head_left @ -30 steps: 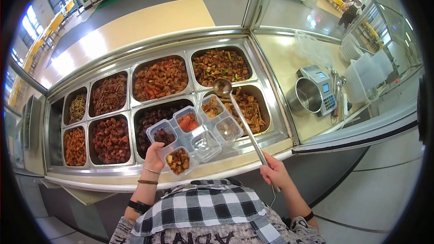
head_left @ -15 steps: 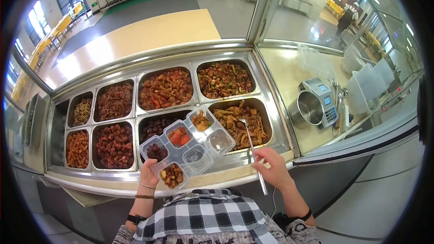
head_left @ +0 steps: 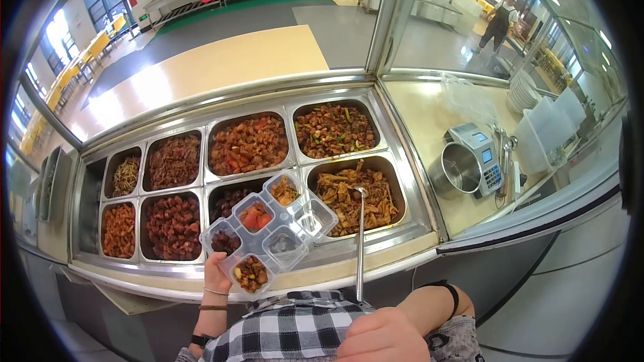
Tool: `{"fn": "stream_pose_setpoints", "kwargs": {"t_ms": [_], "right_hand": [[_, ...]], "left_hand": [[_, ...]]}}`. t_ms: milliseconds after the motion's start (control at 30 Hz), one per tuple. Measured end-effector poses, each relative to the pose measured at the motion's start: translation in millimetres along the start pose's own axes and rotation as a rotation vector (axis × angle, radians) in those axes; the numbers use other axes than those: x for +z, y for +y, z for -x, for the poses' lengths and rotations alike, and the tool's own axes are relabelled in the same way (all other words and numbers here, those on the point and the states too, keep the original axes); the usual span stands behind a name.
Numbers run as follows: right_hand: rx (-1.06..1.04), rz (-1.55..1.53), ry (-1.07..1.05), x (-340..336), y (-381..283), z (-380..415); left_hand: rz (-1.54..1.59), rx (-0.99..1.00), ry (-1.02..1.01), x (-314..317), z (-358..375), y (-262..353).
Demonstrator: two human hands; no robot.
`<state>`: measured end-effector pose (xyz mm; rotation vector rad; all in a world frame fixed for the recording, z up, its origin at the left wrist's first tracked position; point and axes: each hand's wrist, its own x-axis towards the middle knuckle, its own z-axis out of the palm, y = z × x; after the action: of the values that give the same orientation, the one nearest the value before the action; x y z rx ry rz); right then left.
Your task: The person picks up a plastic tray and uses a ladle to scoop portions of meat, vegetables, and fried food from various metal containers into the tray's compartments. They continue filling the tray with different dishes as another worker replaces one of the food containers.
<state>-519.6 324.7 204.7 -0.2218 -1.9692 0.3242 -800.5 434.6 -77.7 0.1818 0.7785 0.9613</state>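
My left hand point(head_left: 216, 272) grips the near-left corner of a clear plastic compartment tray point(head_left: 286, 247), held tilted over the front of the food pans. Several compartments hold food: dark meat chunks point(head_left: 225, 243), reddish pieces point(head_left: 255, 217), a brown diced mix point(head_left: 250, 273) and yellowish pieces point(head_left: 284, 191). Two compartments look bare. A long-handled metal spoon point(head_left: 360, 248) rests in the front-right pan of yellow-brown food point(head_left: 376, 204), its handle leaning toward me. My right hand point(head_left: 384, 336) is close to my chest, apart from the spoon, its fingers curled and partly hidden.
Several other steel pans sit in the counter, including a green-flecked dish point(head_left: 335, 127) and red-brown chunks point(head_left: 173, 226). To the right stand a steel pot point(head_left: 457, 169), a digital scale point(head_left: 484, 154), utensils and stacked plates point(head_left: 523, 90). Glass panels edge the counter; a person point(head_left: 500, 23) walks beyond.
My right hand has drawn back from the spoon handle toward my chest. The spoon handle now leans more to the left. The tray has shifted slightly left and down.
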Motion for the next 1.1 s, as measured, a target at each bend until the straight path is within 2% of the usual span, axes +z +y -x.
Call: {"fn": "stream_pose_setpoints", "kwargs": {"t_ms": [67, 133, 267, 333, 567, 633, 667, 733, 767, 867, 900, 1000, 1067, 1100], "right_hand": [[0.001, -0.02, -0.028, 5.1, 1.9, 4.6], [-0.023, -0.1, 0.155, 24.1, 8.1, 21.9], [0.012, -0.122, 0.187, 19.8, 5.9, 17.6], [0.06, -0.122, -0.063, 5.3, 1.2, 9.0], [0.114, -0.263, 0.105, 24.7, -6.4, 16.4], [0.131, -0.35, -0.032, 25.4, -7.5, 20.2], [0.138, -0.364, -0.033, 23.7, -7.0, 20.8], [0.092, -0.194, -0.108, 19.9, -2.9, 19.7], [0.09, -0.204, -0.113, 20.7, -1.1, 20.8], [0.255, -0.19, 0.005, 24.3, 3.5, 26.3], [0.255, -0.214, -0.003, 24.7, 4.4, 32.0], [0.501, -0.095, -0.112, 23.6, 11.3, 52.7], [0.738, 0.046, -0.093, 27.9, 14.1, 73.3], [0.925, 0.143, -0.111, 30.9, 15.7, 87.1]], "left_hand": [[0.01, -0.02, -0.01, -2.0, 0.8, -1.4], [0.006, 0.047, 0.031, 3.5, -0.4, -2.4], [0.014, 0.005, 0.001, -4.9, -3.7, -1.2], [0.02, -0.001, -0.007, 3.4, 0.4, 0.9], [0.017, 0.028, -0.009, 9.3, 3.9, 2.7], [0.032, 0.041, 0.021, 11.1, 4.5, 2.8], [0.05, 0.026, 0.009, 4.8, 2.4, 2.4], [0.043, 0.03, 0.0, 0.4, 5.1, 3.7], [0.05, 0.037, 0.006, 1.2, 6.2, 4.6], [0.076, 0.09, 0.017, 10.1, 18.6, 5.6], [0.088, 0.101, 0.037, 8.7, 21.2, 6.6], [0.071, 0.107, 0.042, -6.3, 33.8, 11.0], [0.082, 0.153, 0.062, -11.3, 45.0, 13.9], [0.081, 0.175, 0.064, -15.3, 51.9, 14.3]]}}
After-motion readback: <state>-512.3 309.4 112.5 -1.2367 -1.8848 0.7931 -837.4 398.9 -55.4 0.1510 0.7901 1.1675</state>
